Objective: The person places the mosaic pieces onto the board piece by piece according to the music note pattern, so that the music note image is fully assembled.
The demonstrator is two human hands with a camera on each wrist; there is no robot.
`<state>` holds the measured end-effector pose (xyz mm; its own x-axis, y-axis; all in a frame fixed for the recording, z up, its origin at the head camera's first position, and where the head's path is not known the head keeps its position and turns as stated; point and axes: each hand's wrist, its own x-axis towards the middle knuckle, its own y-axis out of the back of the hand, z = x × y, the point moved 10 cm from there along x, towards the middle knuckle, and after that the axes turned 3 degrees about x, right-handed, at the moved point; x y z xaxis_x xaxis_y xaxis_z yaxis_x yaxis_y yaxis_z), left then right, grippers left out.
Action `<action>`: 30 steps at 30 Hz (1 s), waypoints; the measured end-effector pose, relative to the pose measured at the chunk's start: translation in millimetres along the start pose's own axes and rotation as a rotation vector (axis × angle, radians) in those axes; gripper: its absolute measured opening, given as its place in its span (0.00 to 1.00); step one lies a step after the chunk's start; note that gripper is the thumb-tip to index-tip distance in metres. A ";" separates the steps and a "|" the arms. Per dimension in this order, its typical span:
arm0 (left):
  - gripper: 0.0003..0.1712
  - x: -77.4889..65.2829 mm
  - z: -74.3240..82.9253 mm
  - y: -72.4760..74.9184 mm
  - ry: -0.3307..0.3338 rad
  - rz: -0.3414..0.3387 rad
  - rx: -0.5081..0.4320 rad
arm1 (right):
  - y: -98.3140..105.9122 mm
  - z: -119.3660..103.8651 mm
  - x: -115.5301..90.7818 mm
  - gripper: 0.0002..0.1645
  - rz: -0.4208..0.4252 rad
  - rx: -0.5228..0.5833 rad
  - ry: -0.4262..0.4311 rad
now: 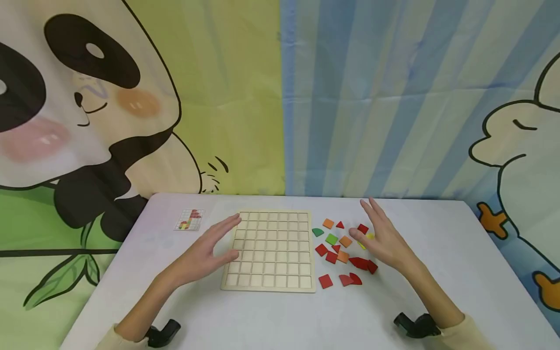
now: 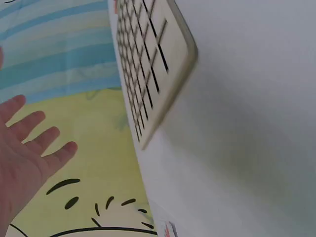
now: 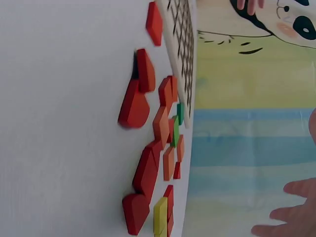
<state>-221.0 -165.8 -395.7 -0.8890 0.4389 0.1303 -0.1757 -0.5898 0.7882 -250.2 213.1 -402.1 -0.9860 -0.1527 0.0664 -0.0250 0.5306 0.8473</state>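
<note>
A pale wooden grid board (image 1: 271,251) lies flat in the middle of the table, its square cells bare. My left hand (image 1: 210,250) hovers at the board's left edge, fingers straight and thumb spread, holding nothing. To the board's right are scattered several coloured pieces: red squares (image 1: 325,281), orange squares (image 1: 343,256), a light green square (image 1: 331,239) and a dark green rounded piece (image 1: 317,232). Above the right side of these, my right hand (image 1: 385,240) is held with fingers extended and nothing in it. It partly hides a yellow piece (image 3: 160,216), which shows in the right wrist view.
A small card (image 1: 189,219) printed with a coloured pattern on a grid lies at the table's back left. The white table (image 1: 459,253) ends against a cartoon-printed curtain (image 1: 372,97). Each wrist carries a black camera mount (image 1: 417,324).
</note>
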 end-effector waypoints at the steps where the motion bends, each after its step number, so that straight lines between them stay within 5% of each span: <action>1: 0.43 0.4 2.7 -1.4 -0.012 -0.002 -0.001 | -0.6 -2.8 0.3 0.53 -0.001 0.035 0.010; 9: 0.41 12.7 7.0 9.8 0.009 0.128 0.038 | 0.0 -7.9 1.6 0.50 0.032 0.119 0.024; 17: 0.41 11.9 -5.2 13.5 0.115 0.153 0.110 | -0.4 -5.8 2.3 0.49 0.047 0.166 0.037; 30: 0.41 3.3 -31.9 14.7 0.176 0.216 0.021 | 1.2 -0.9 0.9 0.48 0.066 0.178 0.037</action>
<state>-239.9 -194.7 -403.0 -0.9651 0.1789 0.1914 0.0330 -0.6417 0.7663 -251.0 212.8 -400.6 -0.9798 -0.1415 0.1410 0.0076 0.6789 0.7342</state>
